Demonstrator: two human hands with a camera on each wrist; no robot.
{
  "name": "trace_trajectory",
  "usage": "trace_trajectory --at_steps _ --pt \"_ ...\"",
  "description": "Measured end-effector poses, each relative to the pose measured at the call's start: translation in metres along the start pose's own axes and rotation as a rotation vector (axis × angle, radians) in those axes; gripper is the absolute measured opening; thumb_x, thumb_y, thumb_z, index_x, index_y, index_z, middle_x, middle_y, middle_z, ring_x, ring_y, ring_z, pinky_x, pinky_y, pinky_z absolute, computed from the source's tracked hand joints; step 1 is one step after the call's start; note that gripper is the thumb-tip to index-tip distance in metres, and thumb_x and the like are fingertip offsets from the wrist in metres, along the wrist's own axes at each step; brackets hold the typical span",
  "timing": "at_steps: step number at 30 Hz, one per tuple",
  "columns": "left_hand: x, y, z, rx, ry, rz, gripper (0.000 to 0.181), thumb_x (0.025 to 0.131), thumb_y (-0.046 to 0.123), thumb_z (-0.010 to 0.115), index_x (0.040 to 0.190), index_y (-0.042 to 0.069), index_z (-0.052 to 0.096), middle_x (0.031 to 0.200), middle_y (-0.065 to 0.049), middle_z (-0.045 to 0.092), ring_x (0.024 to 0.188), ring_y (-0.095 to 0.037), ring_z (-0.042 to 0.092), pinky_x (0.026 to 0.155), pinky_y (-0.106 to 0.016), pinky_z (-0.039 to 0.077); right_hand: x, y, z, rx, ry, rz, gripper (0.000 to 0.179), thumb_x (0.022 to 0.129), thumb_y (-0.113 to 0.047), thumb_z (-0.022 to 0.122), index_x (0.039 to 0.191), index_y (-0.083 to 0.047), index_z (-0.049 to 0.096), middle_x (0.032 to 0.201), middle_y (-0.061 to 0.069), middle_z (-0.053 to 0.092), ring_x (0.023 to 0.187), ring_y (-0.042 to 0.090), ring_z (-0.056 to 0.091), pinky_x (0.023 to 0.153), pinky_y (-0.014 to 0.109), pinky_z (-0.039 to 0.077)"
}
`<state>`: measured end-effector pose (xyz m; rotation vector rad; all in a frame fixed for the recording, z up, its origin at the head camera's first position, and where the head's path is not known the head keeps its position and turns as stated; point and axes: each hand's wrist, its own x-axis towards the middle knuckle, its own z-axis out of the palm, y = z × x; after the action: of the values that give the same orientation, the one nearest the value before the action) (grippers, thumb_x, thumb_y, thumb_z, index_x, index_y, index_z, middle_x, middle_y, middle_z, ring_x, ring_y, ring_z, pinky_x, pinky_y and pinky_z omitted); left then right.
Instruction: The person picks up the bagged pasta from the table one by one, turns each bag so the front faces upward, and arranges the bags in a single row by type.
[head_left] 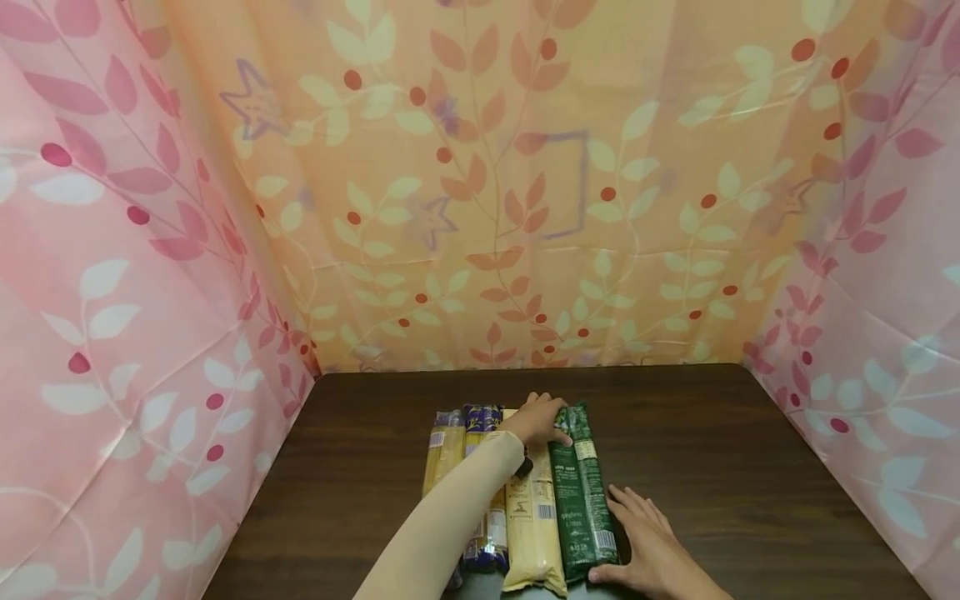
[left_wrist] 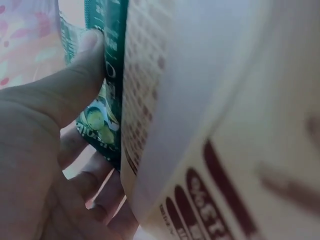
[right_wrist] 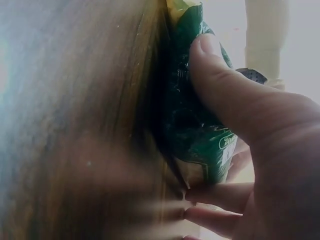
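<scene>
Several long packs of pasta lie side by side on the table. My left hand reaches over the far ends of the yellow pasta pack and the green spaghetti pack. In the left wrist view, its thumb rests against the green pack, with the other fingers past its end. My right hand touches the green pack's near right corner. The right thumb lies along the near end, while the other fingers are spread beside the long edge, low by the table.
Left of the yellow pack lie a purple-and-clear pasta pack and a clear pasta pack, both partly covered by my left sleeve. The dark wooden table meets flowered curtains at its back and sides.
</scene>
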<state>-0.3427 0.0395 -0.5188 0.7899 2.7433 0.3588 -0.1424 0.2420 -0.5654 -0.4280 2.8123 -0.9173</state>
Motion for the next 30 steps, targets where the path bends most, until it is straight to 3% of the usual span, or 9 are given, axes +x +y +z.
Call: trace_trajectory --at_steps 6,10,16,24,27,30 --pt "-0.001 -0.002 0.0 -0.098 -0.002 0.01 0.061 0.107 0.044 0.068 0.161 0.021 0.049 0.158 -0.003 0.051 0.143 -0.024 0.044 0.112 -0.04 0.047 0.0 0.0 0.0 0.039 0.03 -0.03 0.109 0.077 -0.059 0.093 0.153 0.007 0.051 0.16 0.031 0.045 0.15 0.061 0.031 0.114 0.084 0.016" --pt "-0.001 -0.002 0.001 -0.142 0.001 -0.015 0.06 0.11 0.05 0.06 0.161 0.019 0.051 0.161 -0.004 0.052 0.148 -0.026 0.042 0.115 -0.043 0.045 -0.002 0.0 0.0 0.066 0.016 -0.061 0.11 0.079 -0.055 0.093 0.156 0.01 0.047 0.158 0.035 0.046 0.148 0.063 0.034 0.112 0.085 0.017" --pt "0.0 0.0 0.005 -0.148 0.085 -0.036 0.068 0.107 0.063 0.056 0.155 0.014 0.057 0.153 -0.005 0.06 0.139 -0.029 0.049 0.116 -0.045 0.044 -0.006 -0.003 -0.002 0.133 -0.026 -0.033 0.108 0.082 -0.049 0.093 0.159 0.008 0.042 0.156 0.037 0.046 0.142 0.072 0.031 0.104 0.087 0.026" --pt "-0.005 0.006 0.007 -0.302 0.205 -0.113 0.079 0.1 0.075 0.057 0.146 0.011 0.063 0.143 -0.007 0.064 0.129 -0.027 0.056 0.105 -0.046 0.052 -0.01 -0.009 -0.005 0.077 0.023 -0.139 0.11 0.082 -0.05 0.093 0.161 0.006 0.04 0.15 0.028 0.056 0.13 0.056 0.054 0.099 0.081 0.035" --pt "-0.01 0.01 0.001 -0.345 0.237 -0.152 0.083 0.098 0.079 0.056 0.145 0.01 0.062 0.14 -0.01 0.064 0.128 -0.029 0.058 0.101 -0.049 0.054 -0.011 -0.009 -0.006 0.091 0.032 -0.176 0.111 0.084 -0.051 0.091 0.164 0.002 0.037 0.151 0.026 0.054 0.129 0.053 0.056 0.097 0.073 0.044" --pt "-0.011 0.01 -0.002 -0.36 0.257 -0.179 0.086 0.096 0.081 0.056 0.144 0.01 0.061 0.137 -0.01 0.066 0.128 -0.032 0.06 0.102 -0.053 0.053 -0.011 -0.01 -0.006 0.108 0.034 -0.216 0.109 0.088 -0.052 0.088 0.169 -0.005 0.031 0.152 0.02 0.05 0.128 0.047 0.059 0.092 0.054 0.055"
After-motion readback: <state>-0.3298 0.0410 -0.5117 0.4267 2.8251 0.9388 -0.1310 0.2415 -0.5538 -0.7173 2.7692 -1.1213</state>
